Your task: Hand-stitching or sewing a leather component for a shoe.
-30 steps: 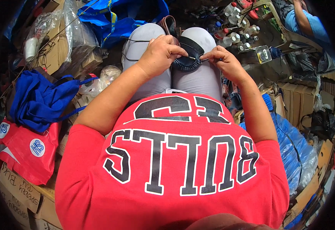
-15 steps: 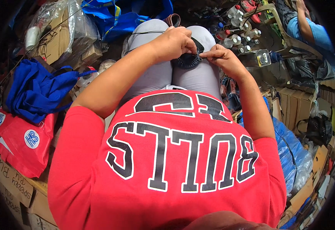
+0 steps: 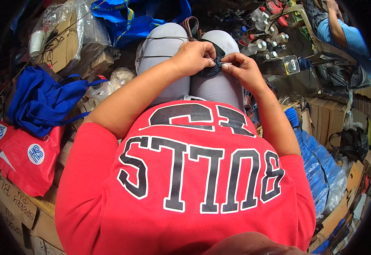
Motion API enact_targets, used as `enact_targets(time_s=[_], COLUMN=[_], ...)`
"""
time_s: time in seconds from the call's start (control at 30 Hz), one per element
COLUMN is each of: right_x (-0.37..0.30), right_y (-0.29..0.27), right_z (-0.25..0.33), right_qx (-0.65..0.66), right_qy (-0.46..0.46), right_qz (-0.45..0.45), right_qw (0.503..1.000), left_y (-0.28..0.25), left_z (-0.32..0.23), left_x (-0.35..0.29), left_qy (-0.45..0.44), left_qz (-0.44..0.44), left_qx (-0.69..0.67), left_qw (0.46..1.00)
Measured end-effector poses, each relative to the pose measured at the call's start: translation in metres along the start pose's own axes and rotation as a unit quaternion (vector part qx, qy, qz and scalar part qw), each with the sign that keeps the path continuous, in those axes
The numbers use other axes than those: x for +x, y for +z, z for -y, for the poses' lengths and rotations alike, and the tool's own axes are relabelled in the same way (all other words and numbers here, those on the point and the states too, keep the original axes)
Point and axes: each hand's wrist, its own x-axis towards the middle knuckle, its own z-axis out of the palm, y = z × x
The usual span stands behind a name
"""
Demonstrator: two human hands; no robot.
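Across my grey-trousered thighs (image 3: 168, 78) lies a small dark piece with a puckered, gathered edge (image 3: 211, 71); its exact kind I cannot tell. My left hand (image 3: 195, 56) pinches its edge from the left, thumb and fingers closed. From the right, my right hand (image 3: 243, 70) pinches a thin, pale, needle-like thing against the same edge; its far end is hidden in the folds. The fingertips of both hands nearly meet there. A dark cord (image 3: 153, 56) runs around my left leg. A brown strap loop (image 3: 190, 24) stands between my knees.
On the left are a blue cloth bag (image 3: 39, 102), a red bag (image 3: 26, 159) and cardboard boxes (image 3: 13, 199). Several plastic bottles (image 3: 262, 44) lie beyond my right knee, beside a chair frame (image 3: 306, 21). Another person's arm (image 3: 337, 25) shows far right. Blue plastic wrapping (image 3: 315, 165) lies at right.
My left fingers have moved down onto the gathered edge. My right hand has come left, its fingers now bunched closer to the left hand. The dark piece has tilted slightly.
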Motion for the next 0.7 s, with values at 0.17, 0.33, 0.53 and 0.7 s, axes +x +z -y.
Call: enact_targets(time_s=[0.17, 0.33, 0.53, 0.7], right_x=[0.002, 0.001, -0.012, -0.039], right_y=[0.003, -0.027, -0.025, -0.029], right_z=[0.019, 0.0, -0.011, -0.013], right_qx=[-0.168, -0.144, -0.077, -0.134], right_qy=[-0.04, -0.113, -0.058, -0.012], right_qz=[-0.006, -0.011, -0.035, -0.043], right_qw=[0.985, 0.983, 0.995, 0.99], left_y=[-0.012, -0.028, -0.029, -0.018], left_z=[-0.011, -0.009, -0.019, -0.02], left_x=[0.004, 0.001, -0.004, 0.004], left_qy=[0.112, 0.221, 0.126, 0.104], left_qz=[-0.003, -0.019, 0.029, 0.08], left_qx=[0.158, 0.288, 0.245, 0.217], left_qw=[0.981, 0.932, 0.961, 0.967])
